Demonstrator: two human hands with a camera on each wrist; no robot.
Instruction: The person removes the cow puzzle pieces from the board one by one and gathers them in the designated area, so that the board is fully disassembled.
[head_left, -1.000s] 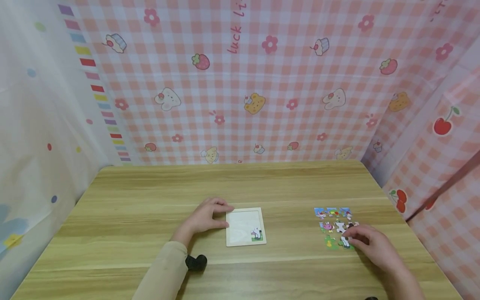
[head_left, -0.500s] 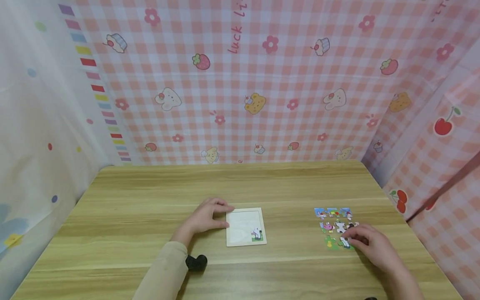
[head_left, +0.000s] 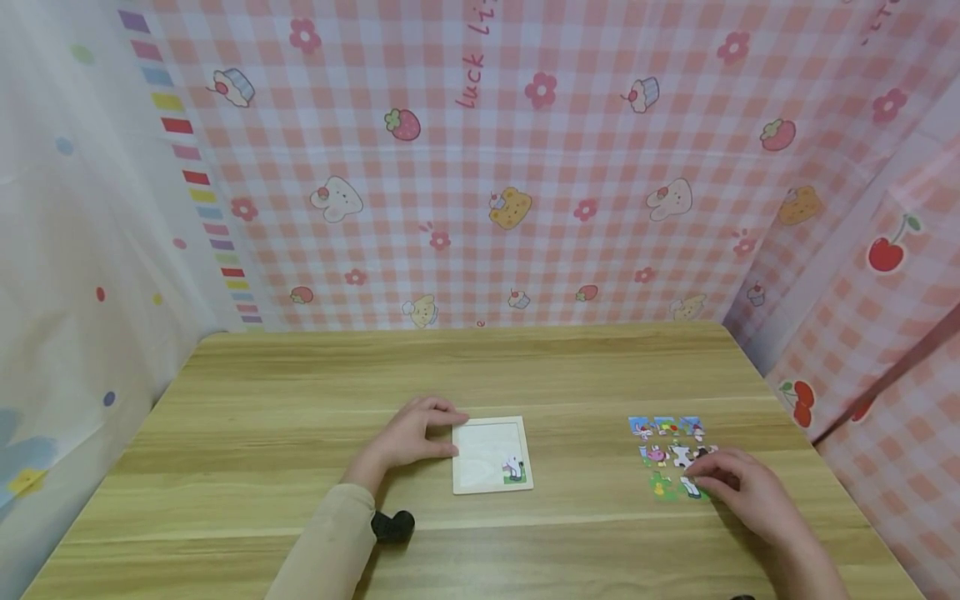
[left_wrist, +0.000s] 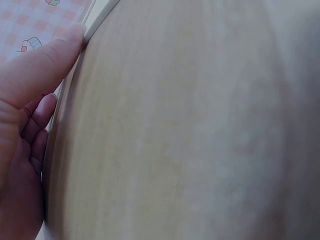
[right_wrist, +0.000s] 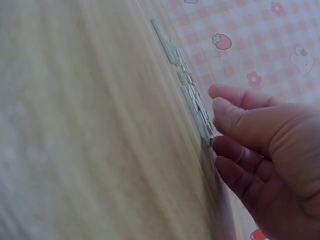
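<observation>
A square pale puzzle tray (head_left: 480,457) lies flat at mid-table, with one picture piece (head_left: 513,469) in its lower right corner. My left hand (head_left: 411,433) touches the tray's left side with thumb and fingertips, the thumb lower and the index finger at the upper corner. To the right, loose jigsaw pieces (head_left: 681,454) lie in rough rows, printed in blue, green, pink and white. My right hand (head_left: 746,492) rests beside them, fingertips at the lower right piece (head_left: 690,487) and partly covering the pieces there. In the right wrist view, nothing shows between thumb and index finger.
The wooden table (head_left: 337,367) ends at a pink checked cloth (head_left: 450,167) behind it. A white dotted curtain (head_left: 90,233) hangs on the left, another checked cloth (head_left: 885,333) on the right. A black wrist device (head_left: 393,526) sits by the left sleeve.
</observation>
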